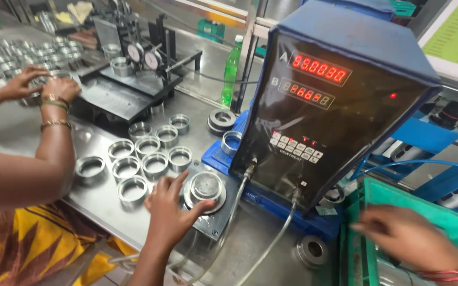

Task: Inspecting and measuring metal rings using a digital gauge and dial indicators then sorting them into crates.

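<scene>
Off to the side there's a black readout box (340, 100) with red digits, a green plastic bottle (231, 71), two dial gauges (144, 56) on a black stand, plus a co-worker's braceleted hands (41, 87) sorting rings.

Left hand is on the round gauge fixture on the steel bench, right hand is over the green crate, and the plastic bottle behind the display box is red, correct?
Not quite: the head view shows the bottle is green, not red. The rest holds: the left hand rests against the round gauge fixture on the steel bench, and the right hand is over the green crate beside the display box.
</scene>
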